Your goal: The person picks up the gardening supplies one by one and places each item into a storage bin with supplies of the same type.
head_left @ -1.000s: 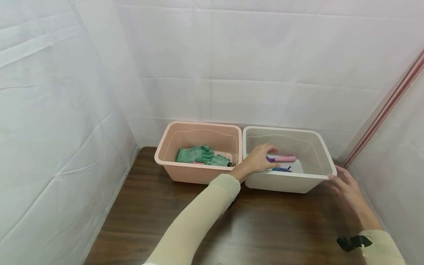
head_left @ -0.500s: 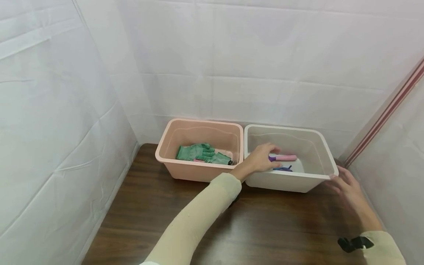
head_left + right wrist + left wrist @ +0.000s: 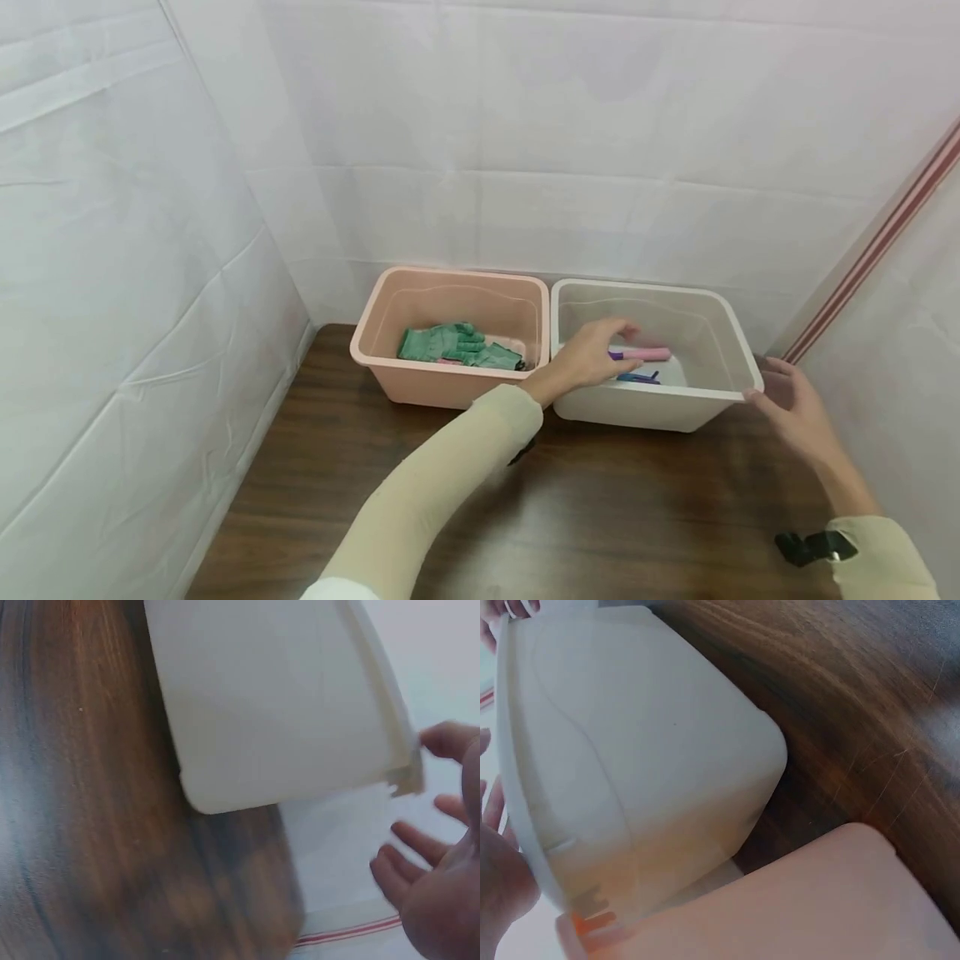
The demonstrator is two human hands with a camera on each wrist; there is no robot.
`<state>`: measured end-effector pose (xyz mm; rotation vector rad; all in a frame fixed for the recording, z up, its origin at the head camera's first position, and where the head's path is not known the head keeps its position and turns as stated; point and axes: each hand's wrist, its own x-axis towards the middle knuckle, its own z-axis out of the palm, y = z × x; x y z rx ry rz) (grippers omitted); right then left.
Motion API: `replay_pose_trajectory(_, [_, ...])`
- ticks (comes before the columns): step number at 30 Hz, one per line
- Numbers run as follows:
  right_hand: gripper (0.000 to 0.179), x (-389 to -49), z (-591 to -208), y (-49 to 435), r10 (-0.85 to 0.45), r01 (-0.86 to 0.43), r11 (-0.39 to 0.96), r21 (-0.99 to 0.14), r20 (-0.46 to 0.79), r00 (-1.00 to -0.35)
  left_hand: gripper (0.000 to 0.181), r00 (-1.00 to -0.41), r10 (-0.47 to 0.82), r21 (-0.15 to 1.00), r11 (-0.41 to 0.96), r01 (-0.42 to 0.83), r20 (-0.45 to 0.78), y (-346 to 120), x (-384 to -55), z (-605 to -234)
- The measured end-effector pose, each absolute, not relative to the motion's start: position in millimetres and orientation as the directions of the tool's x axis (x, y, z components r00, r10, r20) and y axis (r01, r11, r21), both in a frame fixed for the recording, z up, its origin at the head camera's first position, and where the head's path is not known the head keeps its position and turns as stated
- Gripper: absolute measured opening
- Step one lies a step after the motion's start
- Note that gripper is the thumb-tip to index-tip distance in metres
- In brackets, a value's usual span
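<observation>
My left hand [image 3: 587, 354] reaches over the front rim of the white bin [image 3: 637, 410], its fingers loosely bent above the inside. Near its fingertips in the bin lie a pink and purple stick-like thing [image 3: 647, 355] and a small blue thing [image 3: 637, 378], both partly hidden by the hand. In the left wrist view the left hand [image 3: 504, 881] is beside the bin's rim. At the bin's front right corner is my right hand [image 3: 797, 417], thumb tip right at the rim and the other fingers spread. The right wrist view shows these fingers [image 3: 409, 851] apart from the wall.
Left of the white bin, close beside it, stands a pink bin [image 3: 450, 385] with green work gloves [image 3: 442, 342] inside. Both rest at the back of a dark wooden table [image 3: 645, 508]. White sheeting [image 3: 570, 125] hangs behind and on both sides.
My right hand's fingers have spread away from the bin's corner, with the thumb still at the rim. The left hand's fingers have risen slightly. Both bins stay in place.
</observation>
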<state>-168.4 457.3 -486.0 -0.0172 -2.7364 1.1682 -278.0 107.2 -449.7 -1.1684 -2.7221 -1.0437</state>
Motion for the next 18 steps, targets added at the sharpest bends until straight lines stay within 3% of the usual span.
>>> replay_pose_trajectory(4, [0.076,-165.7,-465.9,442.4,0.044,-0.068,0.748,-0.660,0.152,-0.987,0.049,-0.691,0.675,0.486,0.528,0.697,0.258,97.8,-272.7,-435.1])
replay_pose_trajectory(8, [0.077,-166.9,-439.8,422.2,-0.071,-0.196,0.780,-0.594,0.228,-0.971,0.050,-0.661,0.717,0.372,0.564,0.737,0.223,80.4,-260.3,-413.6])
replay_pose_trajectory(14, [0.089,-165.7,-395.4,386.1,-0.205,-0.318,0.811,-0.491,0.270,-0.941,0.065,-0.601,0.785,0.312,0.539,0.782,0.148,41.5,-246.5,-384.1])
replay_pose_trajectory(18, [0.093,-165.3,-369.1,362.7,-0.235,-0.345,0.832,-0.435,0.287,-0.929,0.070,-0.613,0.782,0.238,0.578,0.781,0.110,11.8,-240.0,-365.0])
